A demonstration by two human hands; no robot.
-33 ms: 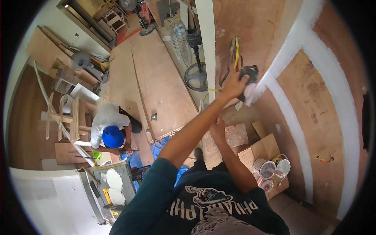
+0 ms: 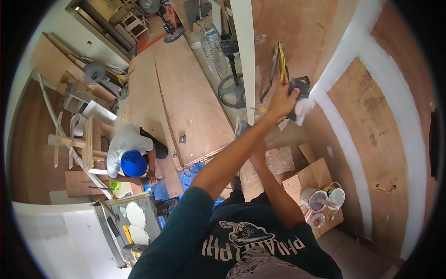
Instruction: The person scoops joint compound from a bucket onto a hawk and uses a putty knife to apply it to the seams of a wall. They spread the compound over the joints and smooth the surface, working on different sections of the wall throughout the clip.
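Note:
My left hand [image 2: 283, 100] reaches across to the plywood wall [image 2: 311, 42] on the right, fingers closed on a dark flat tool [image 2: 299, 86] with pale material [image 2: 300, 109] at its lower part. The tool is at the edge of a white-painted band. Yellow and dark cables [image 2: 281, 63] hang from a hole just above that hand. My right hand [image 2: 258, 151] is lower, partly behind my left forearm, closed on a grey flat tool [image 2: 242, 128], likely a blade, whose lower part is hidden.
A co-worker [image 2: 130, 149] in a blue cap bends over long plywood boards [image 2: 181, 97] at left. Standing fans [image 2: 213, 51] are beyond. Buckets [image 2: 316, 200] sit on cardboard at lower right. A grey board with white compound [image 2: 135, 214] lies at lower left.
My left hand and its tool have shifted slightly right along the wall. My right hand has risen a little, and more of its grey tool shows.

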